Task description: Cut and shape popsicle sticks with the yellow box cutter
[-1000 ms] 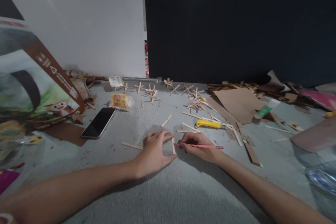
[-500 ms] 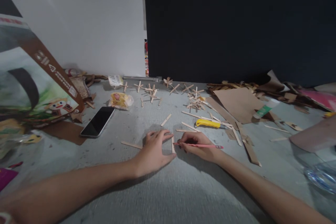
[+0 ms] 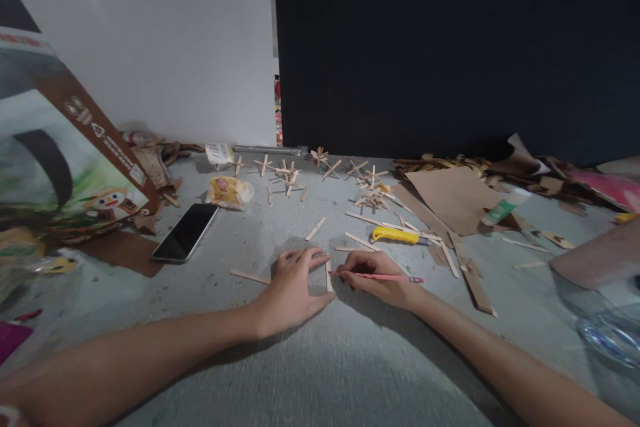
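Note:
My left hand (image 3: 294,287) rests on the grey table, its thumb and fingers gripping the two ends of a short wooden craft stick (image 3: 329,277). A red pencil (image 3: 385,277) is pinched in my right hand (image 3: 383,280), and its tip meets the middle of that stick. Under the left hand's outer side, a longer craft stick (image 3: 249,276) pokes out to the left. Just beyond the right hand lie a couple of loose sticks (image 3: 361,241) and a yellow utility knife (image 3: 396,234).
A phone (image 3: 186,233) lies to the left, near a printed box (image 3: 100,147) and a wrapped snack (image 3: 227,192). Crossed-stick pieces (image 3: 291,177) stand along the back. Cardboard (image 3: 450,197), a glue stick (image 3: 506,207) and a clear round object (image 3: 610,337) are on the right.
Both hands keep the same hold on the stick and the pencil. The pencil tip stays at the stick's middle, with hardly any motion; the whole view has shifted very slightly.

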{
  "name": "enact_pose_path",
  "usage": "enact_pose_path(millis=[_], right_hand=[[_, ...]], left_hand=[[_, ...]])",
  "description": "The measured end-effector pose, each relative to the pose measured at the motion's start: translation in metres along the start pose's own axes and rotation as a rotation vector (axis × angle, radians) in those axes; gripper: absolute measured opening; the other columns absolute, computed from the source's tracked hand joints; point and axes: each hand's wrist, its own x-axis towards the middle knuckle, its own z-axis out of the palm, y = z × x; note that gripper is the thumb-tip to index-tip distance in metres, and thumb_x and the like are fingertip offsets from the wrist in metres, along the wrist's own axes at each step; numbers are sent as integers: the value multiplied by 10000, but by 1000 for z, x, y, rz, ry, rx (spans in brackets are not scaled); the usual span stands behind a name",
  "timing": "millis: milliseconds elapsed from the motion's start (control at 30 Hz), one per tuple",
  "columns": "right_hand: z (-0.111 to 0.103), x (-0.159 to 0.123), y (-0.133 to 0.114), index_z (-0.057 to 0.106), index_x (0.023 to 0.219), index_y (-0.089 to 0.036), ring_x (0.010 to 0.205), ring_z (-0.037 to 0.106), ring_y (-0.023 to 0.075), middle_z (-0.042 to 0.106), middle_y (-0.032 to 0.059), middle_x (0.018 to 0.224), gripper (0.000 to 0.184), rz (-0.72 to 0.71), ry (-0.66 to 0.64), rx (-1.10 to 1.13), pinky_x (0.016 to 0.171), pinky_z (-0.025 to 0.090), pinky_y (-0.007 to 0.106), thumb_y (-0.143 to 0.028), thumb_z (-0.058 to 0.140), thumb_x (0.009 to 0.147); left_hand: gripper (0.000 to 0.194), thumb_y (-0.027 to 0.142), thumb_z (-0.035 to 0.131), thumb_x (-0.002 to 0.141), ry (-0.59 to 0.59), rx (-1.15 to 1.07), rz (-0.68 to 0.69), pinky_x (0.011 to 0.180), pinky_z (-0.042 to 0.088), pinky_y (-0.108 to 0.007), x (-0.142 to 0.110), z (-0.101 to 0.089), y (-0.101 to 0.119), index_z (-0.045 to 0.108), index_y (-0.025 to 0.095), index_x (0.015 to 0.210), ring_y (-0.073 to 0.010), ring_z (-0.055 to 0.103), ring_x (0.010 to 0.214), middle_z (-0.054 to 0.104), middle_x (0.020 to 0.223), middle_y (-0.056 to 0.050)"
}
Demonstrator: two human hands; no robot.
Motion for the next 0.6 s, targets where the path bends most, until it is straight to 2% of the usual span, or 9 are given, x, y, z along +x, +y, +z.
enact_pose_path(millis=[433,600], right_hand=[[-1,0,-2,718,844,-185,581,557,147,657,20,678,435,6,3,-19,548,408,264,-615,729,907],[-1,0,-3,709,814,-185,603,582,151,673,30,710,420,13,-18,5,560,424,263,-596,768,875]], left_hand=[[658,257,814,822,-4,-7,-2,1258,284,-608,0,-1,2,517,279,1408,-356,510,1493,707,1472,-114],[630,284,812,831,0,-7,-5,1244,302,-605,-1,-1,2,533,276,1396,-371,496,1500,700,1480,-118]])
